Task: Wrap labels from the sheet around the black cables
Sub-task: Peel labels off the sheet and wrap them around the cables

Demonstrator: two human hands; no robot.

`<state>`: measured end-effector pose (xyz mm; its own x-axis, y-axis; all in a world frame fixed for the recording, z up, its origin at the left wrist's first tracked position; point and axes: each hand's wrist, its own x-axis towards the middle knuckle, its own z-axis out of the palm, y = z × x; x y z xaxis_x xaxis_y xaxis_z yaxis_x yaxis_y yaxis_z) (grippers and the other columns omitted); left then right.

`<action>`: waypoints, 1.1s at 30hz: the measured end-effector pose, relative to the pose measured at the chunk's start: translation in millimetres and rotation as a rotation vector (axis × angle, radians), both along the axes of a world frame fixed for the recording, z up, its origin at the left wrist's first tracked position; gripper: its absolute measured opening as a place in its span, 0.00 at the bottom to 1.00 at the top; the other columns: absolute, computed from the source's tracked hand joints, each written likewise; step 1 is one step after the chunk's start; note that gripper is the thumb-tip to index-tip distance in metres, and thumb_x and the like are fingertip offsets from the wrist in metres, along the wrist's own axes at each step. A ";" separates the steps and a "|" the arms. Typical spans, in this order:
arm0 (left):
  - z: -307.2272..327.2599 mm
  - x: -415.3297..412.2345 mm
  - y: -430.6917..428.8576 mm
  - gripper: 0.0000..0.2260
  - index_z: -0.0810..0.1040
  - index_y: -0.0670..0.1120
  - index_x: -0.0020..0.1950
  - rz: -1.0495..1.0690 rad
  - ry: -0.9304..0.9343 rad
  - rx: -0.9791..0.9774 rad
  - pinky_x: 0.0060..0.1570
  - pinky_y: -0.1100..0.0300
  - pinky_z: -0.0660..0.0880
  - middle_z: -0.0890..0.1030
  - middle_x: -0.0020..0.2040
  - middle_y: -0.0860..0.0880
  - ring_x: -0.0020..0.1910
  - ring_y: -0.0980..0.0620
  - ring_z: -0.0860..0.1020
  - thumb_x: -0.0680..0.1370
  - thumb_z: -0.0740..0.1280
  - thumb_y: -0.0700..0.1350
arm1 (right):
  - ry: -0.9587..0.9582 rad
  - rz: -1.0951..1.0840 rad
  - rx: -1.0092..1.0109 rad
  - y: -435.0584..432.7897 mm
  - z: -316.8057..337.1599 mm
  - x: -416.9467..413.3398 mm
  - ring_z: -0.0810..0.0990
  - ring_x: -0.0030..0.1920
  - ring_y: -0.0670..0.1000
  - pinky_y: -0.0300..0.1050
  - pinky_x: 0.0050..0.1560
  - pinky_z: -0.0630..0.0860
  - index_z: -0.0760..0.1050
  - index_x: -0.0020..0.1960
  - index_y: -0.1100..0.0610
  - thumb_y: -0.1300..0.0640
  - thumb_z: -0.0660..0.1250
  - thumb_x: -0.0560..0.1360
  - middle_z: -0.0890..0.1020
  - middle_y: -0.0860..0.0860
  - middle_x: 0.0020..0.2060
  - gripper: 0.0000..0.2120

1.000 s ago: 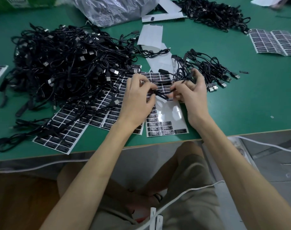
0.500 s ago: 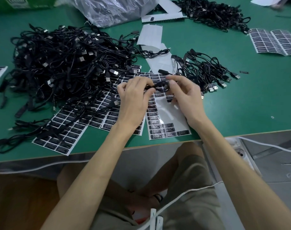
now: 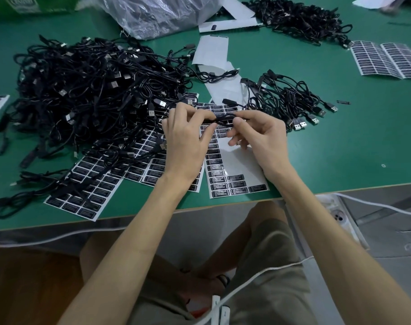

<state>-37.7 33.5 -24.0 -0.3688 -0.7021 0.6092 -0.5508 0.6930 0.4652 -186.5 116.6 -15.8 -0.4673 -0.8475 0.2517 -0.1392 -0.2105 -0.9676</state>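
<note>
Black cable [image 3: 224, 118] is stretched between the two hands, held just above the label sheet [image 3: 243, 160] that lies directly under the fingertips. The left hand [image 3: 188, 141] pinches it between thumb and forefinger. The right hand [image 3: 260, 139] pinches it close beside them, with its other fingers curled loosely underneath. The short stretch between the two pinches looks like the spot where a label is being folded round, but I cannot tell whether the sticker is fully closed. Working over the sheet seems deliberate, since the remaining labels sit right below the fingers for the next peel. A big tangled heap of cables [image 3: 87, 95] sprawls out past the left knuckles. A smaller bundle [image 3: 291, 102] lies just beyond the right fingertips, probably the finished ones, kept apart so the two lots never mix on the green table [image 3: 340, 148]
</note>
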 end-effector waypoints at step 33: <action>-9.5 -4.4 -3.3 0.12 0.81 0.46 0.66 -0.260 -0.282 0.152 0.70 0.52 0.63 0.79 0.63 0.51 0.66 0.50 0.74 0.85 0.64 0.46 | 0.027 -0.182 0.227 -8.0 2.7 -2.7 0.66 0.78 0.48 0.42 0.77 0.65 0.60 0.82 0.60 0.55 0.67 0.83 0.67 0.53 0.79 0.31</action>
<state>-42.1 30.2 -33.5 -0.6833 -0.6380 0.3549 -0.4874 0.7606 0.4289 -189.2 108.5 -13.1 -0.6124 -0.7865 0.0796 -0.1816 0.0420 -0.9825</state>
